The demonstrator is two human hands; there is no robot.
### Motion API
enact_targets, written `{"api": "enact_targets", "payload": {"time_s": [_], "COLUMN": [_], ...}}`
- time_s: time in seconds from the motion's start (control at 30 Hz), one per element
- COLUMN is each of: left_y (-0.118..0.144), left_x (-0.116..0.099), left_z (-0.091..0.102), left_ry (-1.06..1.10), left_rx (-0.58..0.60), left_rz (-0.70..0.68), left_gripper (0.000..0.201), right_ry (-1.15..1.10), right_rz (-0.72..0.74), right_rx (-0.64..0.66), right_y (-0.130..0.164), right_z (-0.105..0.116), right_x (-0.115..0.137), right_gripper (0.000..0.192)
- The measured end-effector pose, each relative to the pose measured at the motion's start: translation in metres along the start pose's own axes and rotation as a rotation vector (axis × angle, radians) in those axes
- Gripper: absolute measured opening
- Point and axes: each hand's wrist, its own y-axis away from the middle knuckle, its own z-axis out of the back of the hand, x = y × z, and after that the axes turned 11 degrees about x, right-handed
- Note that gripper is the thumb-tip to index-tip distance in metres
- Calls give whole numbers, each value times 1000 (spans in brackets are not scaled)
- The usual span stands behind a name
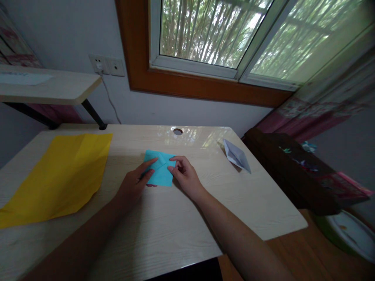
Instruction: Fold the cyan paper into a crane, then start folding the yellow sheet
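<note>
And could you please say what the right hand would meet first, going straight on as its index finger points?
Beyond the blue paper it touches, the right hand would probably meet the left hand first, though depth is unclear.

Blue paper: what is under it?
Fingertips of the left hand peek out beneath the near edge of the blue paper. The rest of its underside and the tabletop directly below are covered.
</note>
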Motion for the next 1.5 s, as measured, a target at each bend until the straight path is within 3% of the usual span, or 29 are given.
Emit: {"api": "enact_targets", "payload": {"time_s": [0.4, 0.57, 0.67, 0.9, 1.1, 1.5], "left_y": [-1, -2, -2, -5, -7, -7], "left_x": [4, 5, 6, 4, 9, 11], "left_z": [0, -1, -1, 1, 1, 1], "left_ry": [8, 21, 25, -70, -119, -202], "left_rx": [-33, -17, -13, -4, -15, -42], "left_rz": [21, 7, 5, 35, -4, -3], "left_gripper": [51, 50, 50, 56, 63, 66], "right_ry": [63, 220, 266, 283, 275, 349], "right_rz": [-17, 103, 137, 91, 116, 146], "right_rx": [-46, -114, -160, -23, 13, 97], "right_y": [0, -3, -5, -5, -5, -2], "right_z": [2, 4, 6, 7, 6, 4], "right_x": [0, 4, 4, 8, 12, 13], "right_gripper": [26, 14, 19, 24, 31, 17]}}
